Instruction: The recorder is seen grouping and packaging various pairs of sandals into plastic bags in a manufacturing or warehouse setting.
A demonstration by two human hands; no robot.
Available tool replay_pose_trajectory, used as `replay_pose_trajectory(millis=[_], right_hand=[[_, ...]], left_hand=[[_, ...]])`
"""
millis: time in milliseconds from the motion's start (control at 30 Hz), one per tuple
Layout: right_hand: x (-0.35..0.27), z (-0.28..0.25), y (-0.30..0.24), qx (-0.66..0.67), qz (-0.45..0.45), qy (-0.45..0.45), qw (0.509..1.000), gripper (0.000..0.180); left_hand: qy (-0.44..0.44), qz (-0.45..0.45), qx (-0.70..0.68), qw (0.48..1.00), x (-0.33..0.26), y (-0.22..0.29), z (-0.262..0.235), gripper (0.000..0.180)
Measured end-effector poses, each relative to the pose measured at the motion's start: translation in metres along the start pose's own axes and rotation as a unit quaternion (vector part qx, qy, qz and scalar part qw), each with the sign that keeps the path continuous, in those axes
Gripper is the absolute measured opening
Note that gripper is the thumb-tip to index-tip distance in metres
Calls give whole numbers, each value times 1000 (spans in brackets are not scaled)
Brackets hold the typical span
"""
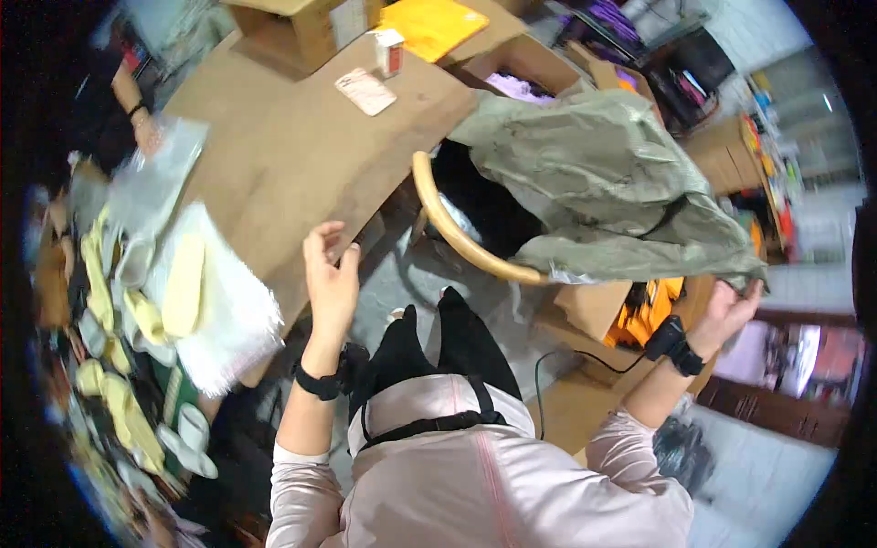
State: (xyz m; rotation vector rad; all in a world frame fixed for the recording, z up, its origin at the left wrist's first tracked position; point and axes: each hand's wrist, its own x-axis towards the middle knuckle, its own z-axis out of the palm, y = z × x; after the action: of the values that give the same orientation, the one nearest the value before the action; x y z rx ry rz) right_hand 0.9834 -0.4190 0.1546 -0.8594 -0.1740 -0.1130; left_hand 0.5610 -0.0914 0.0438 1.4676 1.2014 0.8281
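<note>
My right hand pinches the lower right corner of a large grey-green woven sack. The sack spreads from there across to a chair's curved wooden backrest, and its dark opening shows beside the rail. My left hand hovers near the brown table's edge, fingers apart, holding nothing. To its left lie a white plastic sheet or bag and a pale yellow sock-like piece on top of it.
A brown table carries a cardboard box, a yellow packet, a small carton and a card. Another person's hand touches clear plastic at far left. A cardboard box with orange pieces stands below the sack.
</note>
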Motion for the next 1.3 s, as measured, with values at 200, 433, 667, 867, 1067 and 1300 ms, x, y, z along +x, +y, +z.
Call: replay_pose_trajectory(millis=[200,433,667,867,1067,1300], right_hand=[[-131,-16,-170,-74,-379,134,913,36],[-314,-21,-249,-63,-547,155,820,59],[-343,-53,-263,1,-417,238,877,60],[-326,-155,-244,37,-373,321,870,53],[-320,-201,-240,26,-320,295,900,55],[-272,-144,-262,102,-270,52,956,61]], left_hand=[[-161,174,146,960,11,-23,18,41],[-457,405,241,754,-54,-5,72,90],[-475,476,215,709,-149,13,219,105],[-508,371,241,739,-182,-28,311,77],[-471,382,282,743,-206,-53,310,94],[-431,298,236,818,-176,-39,373,111]])
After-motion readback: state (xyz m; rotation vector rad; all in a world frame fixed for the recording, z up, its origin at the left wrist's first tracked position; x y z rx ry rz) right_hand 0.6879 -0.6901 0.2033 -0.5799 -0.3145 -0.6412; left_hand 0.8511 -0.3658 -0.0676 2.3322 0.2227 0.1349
